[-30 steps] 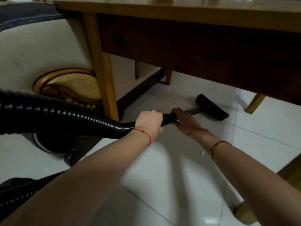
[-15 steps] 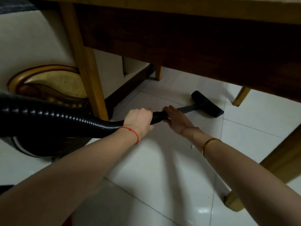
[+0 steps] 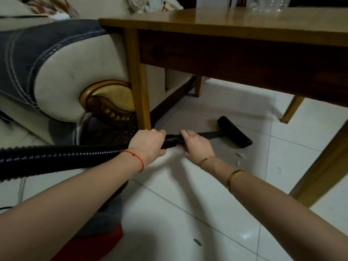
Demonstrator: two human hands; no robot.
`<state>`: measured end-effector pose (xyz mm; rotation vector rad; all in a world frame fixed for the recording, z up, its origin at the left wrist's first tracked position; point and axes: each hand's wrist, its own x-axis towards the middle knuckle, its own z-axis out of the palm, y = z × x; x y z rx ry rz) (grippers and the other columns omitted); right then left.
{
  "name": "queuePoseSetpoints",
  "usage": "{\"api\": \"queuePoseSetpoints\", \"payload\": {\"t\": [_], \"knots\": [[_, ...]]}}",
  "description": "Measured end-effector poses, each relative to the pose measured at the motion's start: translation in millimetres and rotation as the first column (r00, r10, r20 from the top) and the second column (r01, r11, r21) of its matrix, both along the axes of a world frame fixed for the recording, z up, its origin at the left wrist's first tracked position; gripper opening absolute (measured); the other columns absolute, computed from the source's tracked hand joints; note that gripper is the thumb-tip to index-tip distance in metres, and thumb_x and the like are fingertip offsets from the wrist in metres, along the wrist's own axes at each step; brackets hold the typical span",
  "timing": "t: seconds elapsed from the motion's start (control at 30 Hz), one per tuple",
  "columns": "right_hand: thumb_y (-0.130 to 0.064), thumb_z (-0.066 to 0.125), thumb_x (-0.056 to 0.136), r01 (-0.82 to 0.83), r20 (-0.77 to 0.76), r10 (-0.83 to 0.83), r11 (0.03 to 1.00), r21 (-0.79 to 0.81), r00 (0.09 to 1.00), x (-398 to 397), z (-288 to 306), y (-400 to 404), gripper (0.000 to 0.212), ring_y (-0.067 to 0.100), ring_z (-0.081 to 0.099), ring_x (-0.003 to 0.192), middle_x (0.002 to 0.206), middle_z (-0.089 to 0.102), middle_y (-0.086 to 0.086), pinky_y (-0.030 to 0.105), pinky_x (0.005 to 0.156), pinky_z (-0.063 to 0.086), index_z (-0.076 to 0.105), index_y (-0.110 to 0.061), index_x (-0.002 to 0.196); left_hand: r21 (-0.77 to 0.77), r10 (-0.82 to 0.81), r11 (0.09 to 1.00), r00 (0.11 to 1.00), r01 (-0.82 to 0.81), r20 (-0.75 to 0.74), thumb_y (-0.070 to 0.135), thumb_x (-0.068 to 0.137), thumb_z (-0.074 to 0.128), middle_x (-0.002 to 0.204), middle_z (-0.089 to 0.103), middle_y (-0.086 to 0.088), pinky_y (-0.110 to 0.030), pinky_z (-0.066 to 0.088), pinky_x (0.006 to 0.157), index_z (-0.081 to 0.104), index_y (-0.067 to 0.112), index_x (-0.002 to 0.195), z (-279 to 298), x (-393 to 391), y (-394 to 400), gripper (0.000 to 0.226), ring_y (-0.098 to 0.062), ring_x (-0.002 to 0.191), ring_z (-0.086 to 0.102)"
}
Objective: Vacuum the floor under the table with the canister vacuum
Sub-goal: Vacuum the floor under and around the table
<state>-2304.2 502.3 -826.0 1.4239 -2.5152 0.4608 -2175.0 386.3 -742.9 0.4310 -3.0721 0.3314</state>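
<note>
Both hands [image 3: 148, 143] [image 3: 195, 144] grip hose [image 3: 75, 157]; nozzle [image 3: 235, 131] under table [image 3: 226, 23] edge.

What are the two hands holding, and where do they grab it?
Both hold the vacuum's black hose. The left hand grips the ribbed hose near its front end; the right hand grips just ahead, where the hose joins the thin wand leading to the floor nozzle.

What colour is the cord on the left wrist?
Red cord, thin and knotted; clearest in the head view.
</note>
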Motion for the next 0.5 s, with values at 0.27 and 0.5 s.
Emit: {"api": "queuePoseSetpoints", "payload": {"t": [0.27,0.5], "knots": [[-0.026,0.055,0.09,0.013,-0.04,-0.013,1.0,-0.011,0.999,19,2,0,0.017,0.023,0.058,0.087,0.1,0.058,0.004,0.025,0.063,0.034,0.047,-0.015,0.101,-0.066,-0.022,0.998,1.0,0.021,-0.008,0.038,0.091,0.056,0.098,0.065,-0.003,-0.029,0.043,0.061,0.048,0.016,0.115,5,20,2,0.034,-0.021,0.082,0.066],[-0.022,0.058,0.086,0.099,-0.044,-0.098,0.994,0.036,0.994,-21,-8,31,0.023,0.023,0.059,0.089,0.101,0.059,0.003,0.027,0.062,0.039,0.046,-0.018,0.105,-0.06,-0.061,0.996,0.998,0.061,-0.001,0.034,0.091,0.056,0.097,0.065,-0.005,-0.031,0.041,0.061,0.048,0.014,0.113,0,-23,33,0.03,-0.024,0.083,0.066]]}}
